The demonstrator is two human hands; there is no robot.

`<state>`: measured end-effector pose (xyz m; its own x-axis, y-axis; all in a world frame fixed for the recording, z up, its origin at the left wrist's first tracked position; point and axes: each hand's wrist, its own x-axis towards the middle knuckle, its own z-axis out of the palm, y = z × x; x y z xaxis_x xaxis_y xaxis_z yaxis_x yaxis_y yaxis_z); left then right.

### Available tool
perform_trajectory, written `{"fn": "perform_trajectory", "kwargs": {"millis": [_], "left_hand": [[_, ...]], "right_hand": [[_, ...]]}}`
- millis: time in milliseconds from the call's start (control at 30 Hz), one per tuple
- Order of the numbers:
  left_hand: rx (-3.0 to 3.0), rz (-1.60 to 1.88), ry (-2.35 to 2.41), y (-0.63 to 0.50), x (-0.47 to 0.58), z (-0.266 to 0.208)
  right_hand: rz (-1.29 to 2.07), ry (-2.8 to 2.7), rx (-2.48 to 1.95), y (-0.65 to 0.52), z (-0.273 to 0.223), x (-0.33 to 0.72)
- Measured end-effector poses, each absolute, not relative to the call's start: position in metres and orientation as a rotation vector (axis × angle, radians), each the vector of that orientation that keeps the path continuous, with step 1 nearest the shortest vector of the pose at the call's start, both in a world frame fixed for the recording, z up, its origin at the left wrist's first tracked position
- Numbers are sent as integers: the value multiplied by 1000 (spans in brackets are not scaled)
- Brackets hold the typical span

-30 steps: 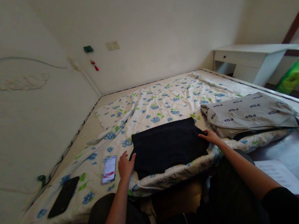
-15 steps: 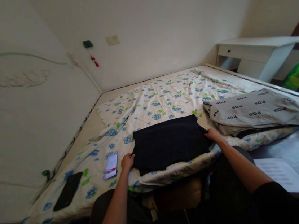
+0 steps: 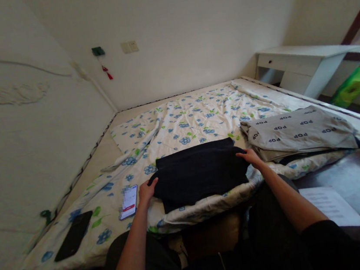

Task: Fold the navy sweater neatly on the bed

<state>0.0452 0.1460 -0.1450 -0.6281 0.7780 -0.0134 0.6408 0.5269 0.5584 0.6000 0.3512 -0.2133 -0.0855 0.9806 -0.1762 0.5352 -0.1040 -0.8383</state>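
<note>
Left hand (image 3: 146, 192) and right hand (image 3: 251, 157) seemingly pinch the folded dark navy cloth garment (image 3: 200, 172) between them; keep the edges level.

Bed (image 3: 109, 148): floral quilt (image 3: 198, 119) spread over most of it, bare strip along left edge. On quilt: dark folded garment (image 3: 200, 172) at near edge; grey "POP" garment (image 3: 297, 131) toward right edge; lit phone (image 3: 128, 201) near the near-left corner, black phone (image 3: 73, 235) just left of it.

Matt dark cloth garment (image 3: 200, 172)
</note>
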Motion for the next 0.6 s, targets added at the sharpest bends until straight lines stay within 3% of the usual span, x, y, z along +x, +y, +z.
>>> {"fn": "perform_trajectory", "kwargs": {"millis": [67,133,233,333,467,600], "left_hand": [[1161,741,2508,144,43,-145],[1173,553,2576,140,49,-149],[1350,347,2719,133,74,-153],[1736,459,2651,128,112,-154],[2091,526,1964,118,160,-162],[2033,469,1669,109,183,-180]], "right_hand": [[1328,-1511,-1587,352,-215,601],[1327,-1597,-1704,350,-217,601],[963,-1910,-1990,346,-218,601],[660,-2013,-1997,340,-210,598],[473,-2090,-1606,323,-191,578],[852,-2475,-1072,288,-191,543]]}}
